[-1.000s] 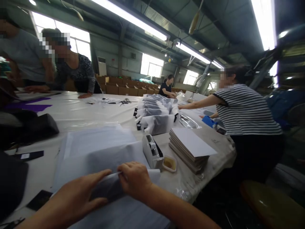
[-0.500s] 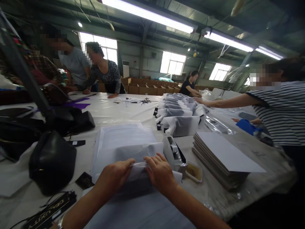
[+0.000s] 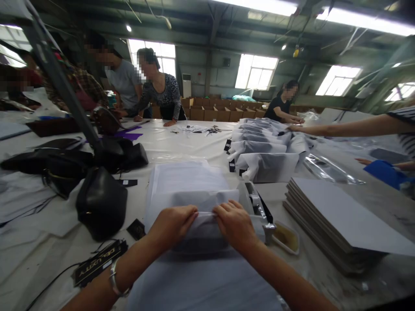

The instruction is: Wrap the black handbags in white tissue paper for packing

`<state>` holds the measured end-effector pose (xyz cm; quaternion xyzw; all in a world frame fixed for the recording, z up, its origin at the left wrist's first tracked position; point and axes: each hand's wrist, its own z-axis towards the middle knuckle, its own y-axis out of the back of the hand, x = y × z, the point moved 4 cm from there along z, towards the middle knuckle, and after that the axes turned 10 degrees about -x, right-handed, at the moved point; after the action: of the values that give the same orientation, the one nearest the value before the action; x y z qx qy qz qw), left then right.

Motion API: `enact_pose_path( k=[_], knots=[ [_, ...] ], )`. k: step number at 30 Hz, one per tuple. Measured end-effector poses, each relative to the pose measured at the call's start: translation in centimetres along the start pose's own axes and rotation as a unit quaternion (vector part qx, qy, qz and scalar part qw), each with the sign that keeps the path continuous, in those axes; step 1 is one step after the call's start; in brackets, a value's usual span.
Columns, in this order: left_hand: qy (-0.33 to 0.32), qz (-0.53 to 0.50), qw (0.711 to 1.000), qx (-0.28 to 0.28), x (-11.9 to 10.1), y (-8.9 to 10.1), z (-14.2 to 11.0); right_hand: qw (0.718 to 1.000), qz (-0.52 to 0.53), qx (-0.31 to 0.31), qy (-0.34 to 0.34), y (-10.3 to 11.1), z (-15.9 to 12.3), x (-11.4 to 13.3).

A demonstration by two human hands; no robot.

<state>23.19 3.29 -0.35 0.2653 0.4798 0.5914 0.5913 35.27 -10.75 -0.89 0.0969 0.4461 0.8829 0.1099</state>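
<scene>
In front of me lies a dark item wrapped in white tissue paper; the dark shape shows through, but I cannot make out its kind. My left hand pinches the folded paper edge between thumb and fingers. A short way to its right, my right hand grips the same edge. More white sheets lie flat behind the bundle, and another sheet spreads under my forearms. Just beyond my right hand stands a tape dispenser. A black bag sits left of my left hand, near black tags.
A shallow dish and a stack of white-topped boards stand on the right. Several paper-wrapped bundles line up farther back. More black bags and a slanting metal post are at left. Co-workers stand around the table.
The view has swung left, so things appear farther right. Both hands keep their pinch on the tissue paper edge, with little visible change in the fold.
</scene>
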Motion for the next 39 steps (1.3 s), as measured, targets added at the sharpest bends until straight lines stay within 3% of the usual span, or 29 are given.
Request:
enact_pose_path(
  k=[7, 14, 19, 24, 29, 33, 39],
  knots=[
    [-0.019, 0.019, 1.000, 0.010, -0.2, -0.1, -0.7, 0.999, 0.024, -0.020, 0.025, -0.4, 0.3, -0.8],
    [0.027, 0.019, 0.999, -0.022, 1.0, -0.2, -0.7, 0.994, 0.046, -0.076, 0.062, -1.0, -0.1, -1.4],
    [-0.001, 0.004, 0.998, -0.064, 1.3, -0.6, -1.0, 0.985, 0.051, -0.112, 0.124, -1.4, 0.0, -1.8],
    [0.010, 0.024, 0.997, -0.070, 1.9, -1.5, -1.4, 0.986, 0.072, -0.093, 0.121, -2.7, -0.5, -2.6],
    [0.039, 0.054, 0.996, -0.052, 1.8, -1.1, -1.5, 0.986, 0.067, -0.092, 0.120, -2.6, -0.3, -3.1],
    [0.074, 0.059, 0.995, -0.034, 2.0, -0.6, -1.4, 0.990, 0.066, -0.047, 0.116, -2.3, 1.0, -3.2],
    [0.106, 0.061, 0.991, -0.050, 2.5, -0.3, -1.0, 0.993, 0.083, 0.002, 0.084, -2.8, 2.1, -3.8]
  ],
)
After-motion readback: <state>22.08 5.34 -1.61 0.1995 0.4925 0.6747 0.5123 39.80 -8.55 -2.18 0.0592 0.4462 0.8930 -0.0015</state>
